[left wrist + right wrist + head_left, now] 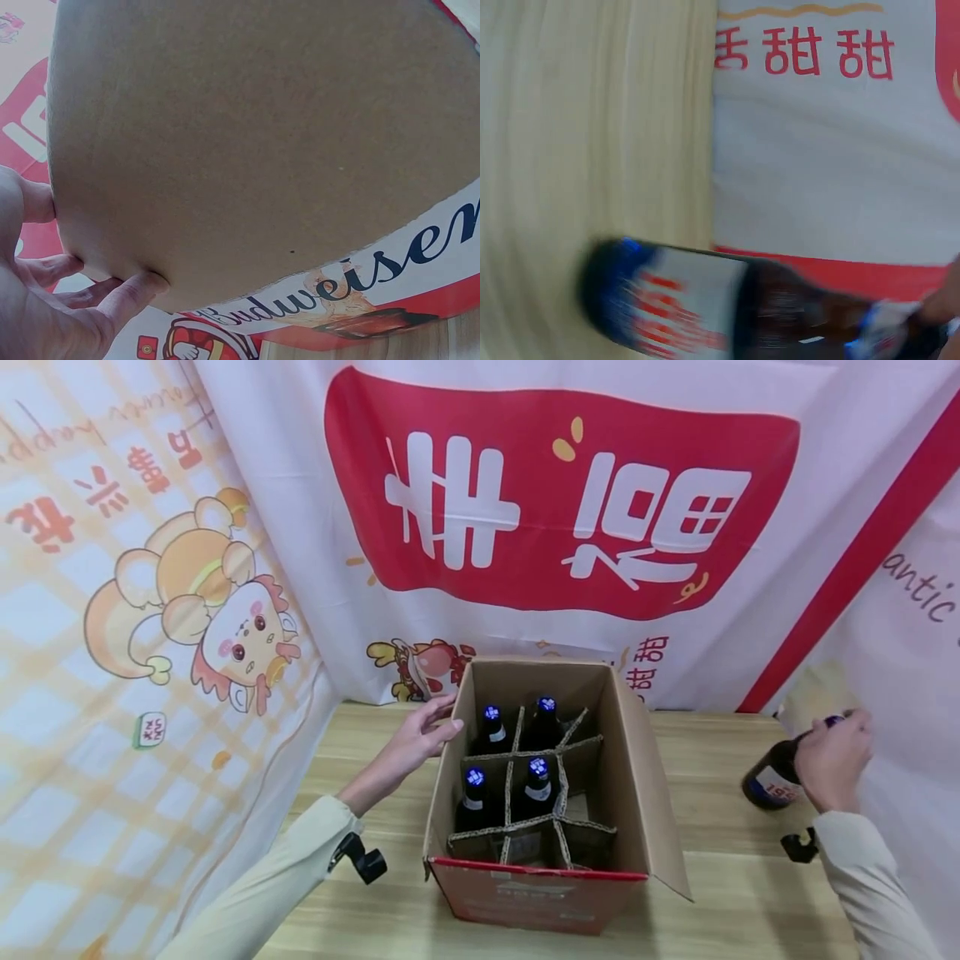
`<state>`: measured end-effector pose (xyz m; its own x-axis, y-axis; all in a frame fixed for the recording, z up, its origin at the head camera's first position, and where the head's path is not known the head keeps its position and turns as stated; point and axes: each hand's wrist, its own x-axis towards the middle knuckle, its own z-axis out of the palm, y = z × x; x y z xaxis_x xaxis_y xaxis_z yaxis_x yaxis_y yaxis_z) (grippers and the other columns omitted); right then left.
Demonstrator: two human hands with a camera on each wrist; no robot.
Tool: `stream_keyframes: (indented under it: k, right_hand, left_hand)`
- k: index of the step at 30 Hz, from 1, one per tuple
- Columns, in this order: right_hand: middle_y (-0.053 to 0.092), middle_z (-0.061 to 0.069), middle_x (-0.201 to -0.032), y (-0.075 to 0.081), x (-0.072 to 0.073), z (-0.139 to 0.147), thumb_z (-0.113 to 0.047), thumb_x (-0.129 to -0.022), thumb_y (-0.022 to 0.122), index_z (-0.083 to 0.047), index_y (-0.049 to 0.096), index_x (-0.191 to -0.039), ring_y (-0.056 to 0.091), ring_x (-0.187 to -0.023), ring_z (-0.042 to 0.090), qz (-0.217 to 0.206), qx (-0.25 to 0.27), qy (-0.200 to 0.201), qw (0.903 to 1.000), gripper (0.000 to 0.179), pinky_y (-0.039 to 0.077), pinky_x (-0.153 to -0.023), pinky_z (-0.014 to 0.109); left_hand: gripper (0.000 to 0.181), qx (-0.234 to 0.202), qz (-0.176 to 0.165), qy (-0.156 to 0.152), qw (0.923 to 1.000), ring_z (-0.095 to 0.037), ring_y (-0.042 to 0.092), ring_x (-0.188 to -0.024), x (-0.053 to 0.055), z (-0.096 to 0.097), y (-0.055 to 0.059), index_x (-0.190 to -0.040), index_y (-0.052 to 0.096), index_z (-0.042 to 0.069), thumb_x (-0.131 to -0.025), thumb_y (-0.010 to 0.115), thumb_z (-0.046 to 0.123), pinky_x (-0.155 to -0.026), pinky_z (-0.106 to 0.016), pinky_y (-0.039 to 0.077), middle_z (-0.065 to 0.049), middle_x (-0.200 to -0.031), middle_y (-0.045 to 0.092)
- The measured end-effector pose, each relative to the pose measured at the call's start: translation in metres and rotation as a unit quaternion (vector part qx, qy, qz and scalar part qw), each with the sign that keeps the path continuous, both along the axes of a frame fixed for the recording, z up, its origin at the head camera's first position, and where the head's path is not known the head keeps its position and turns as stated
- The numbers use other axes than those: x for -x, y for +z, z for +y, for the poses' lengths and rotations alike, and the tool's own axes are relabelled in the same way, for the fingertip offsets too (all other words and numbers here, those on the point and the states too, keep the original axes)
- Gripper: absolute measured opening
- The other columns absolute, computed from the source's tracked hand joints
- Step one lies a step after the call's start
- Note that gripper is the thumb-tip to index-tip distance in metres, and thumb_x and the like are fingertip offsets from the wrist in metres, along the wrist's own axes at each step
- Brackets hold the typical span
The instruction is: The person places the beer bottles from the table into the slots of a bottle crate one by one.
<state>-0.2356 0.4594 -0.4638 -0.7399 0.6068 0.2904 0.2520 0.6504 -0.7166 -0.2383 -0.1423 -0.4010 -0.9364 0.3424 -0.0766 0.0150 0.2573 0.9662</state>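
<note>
An upright cardboard box [540, 893] with cardboard dividers holds several dark beer bottles [491, 731] with blue caps, standing in its left and middle compartments. My left hand [423, 731] touches the rear left edge of the box. In the left wrist view, the fingertips [154, 283] rest against a brown flap [255, 142] above "Budweiser" lettering. Off to the right of the box, my right hand [834, 760] grips another beer bottle [772, 783] by its neck, tilted with its base toward the box. This bottle [682, 300] looks blurred in the right wrist view.
The box stands on a wooden table [705, 760], its right flap [652, 785] folded outward. Behind the table hangs a printed cloth [562, 635] with a red banner. More cloth [150, 777] borders the left side, and white cloth [907, 710] the right.
</note>
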Motion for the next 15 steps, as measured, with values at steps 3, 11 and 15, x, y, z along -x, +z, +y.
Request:
stream_keyframes:
  k: [3, 11, 15]
  right_hand:
    - [0.058, 0.032, -0.135, -0.017, 0.009, -0.004, -0.026, -0.106, 0.056, 0.007, 0.047, -0.143, 0.055, -0.127, 0.041, 0.081, 0.046, -0.034, 0.9950, 0.050, 0.044, -0.116, 0.048]
    - [0.059, -0.020, -0.093, -0.042, 0.030, -0.013, -0.030, -0.101, 0.069, -0.002, 0.066, -0.128, 0.051, -0.081, -0.011, 0.150, 0.075, 0.000, 0.9858, 0.039, 0.043, -0.075, 0.007]
    - [0.055, -0.031, -0.081, -0.042, 0.035, -0.019, -0.030, -0.099, 0.072, -0.005, 0.069, -0.111, 0.053, -0.076, -0.013, 0.153, 0.088, 0.033, 0.9838, 0.028, 0.041, -0.071, 0.004]
  left_hand:
    - [0.068, 0.001, -0.006, 0.005, 1.0000, -0.043, 0.047, -0.144, -0.001, 0.000, 0.000, -0.165, 0.030, 0.015, -0.106, 0.061, 0.028, -0.112, -0.058, 0.049, -0.019, -0.166, 0.035]
    - [0.067, -0.006, -0.003, 0.004, 1.0000, -0.044, 0.047, -0.144, -0.001, 0.000, -0.001, -0.165, 0.031, 0.016, -0.106, 0.061, 0.029, -0.113, -0.059, 0.048, -0.019, -0.166, 0.036]
    - [0.068, -0.009, -0.002, 0.001, 1.0000, -0.044, 0.046, -0.145, 0.001, 0.001, 0.000, -0.165, 0.031, 0.014, -0.106, 0.061, 0.028, -0.113, -0.059, 0.048, -0.021, -0.165, 0.036]
